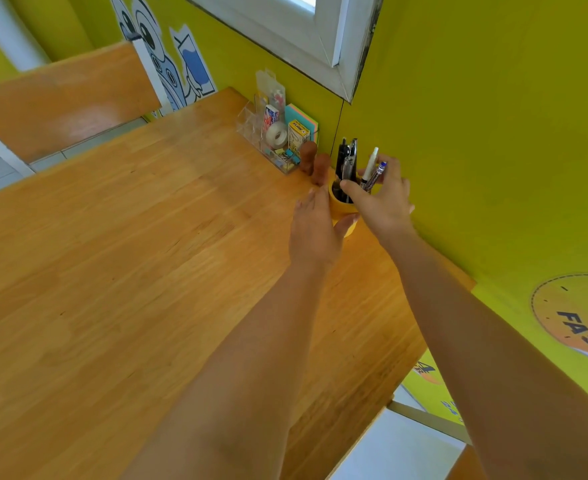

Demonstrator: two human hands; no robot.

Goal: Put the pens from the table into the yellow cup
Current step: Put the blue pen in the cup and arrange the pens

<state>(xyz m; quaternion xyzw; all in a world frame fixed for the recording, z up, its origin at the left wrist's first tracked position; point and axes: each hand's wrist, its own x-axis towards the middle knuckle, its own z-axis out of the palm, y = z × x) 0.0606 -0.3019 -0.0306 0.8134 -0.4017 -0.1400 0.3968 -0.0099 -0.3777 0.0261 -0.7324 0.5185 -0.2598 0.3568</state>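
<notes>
Near the far corner of the wooden table (112, 271), close against the yellow-green wall (476, 116), stands the small round yellow cup (340, 206). It holds several pens upright: dark and grey pens (347, 161) on its left side, a white pen (369, 165) and a patterned pen with blue cap (376, 174) on its right side. The left hand (315, 230) lies against the side of the cup, fingers straight and held together. The right hand (382, 199) is over the cup with fingers spread, curved around the white and the patterned pen; if it pinches them I cannot tell. Just left of the cup are two brown rounded wooden pieces (316, 164). Behind them a clear plastic organizer (268, 140) contains a roll of tape (276, 135), binder clips and a yellow box (297, 133) printed "HORSE". On the wall at the right, a round sticker (576, 313) reads "FAST"
</notes>
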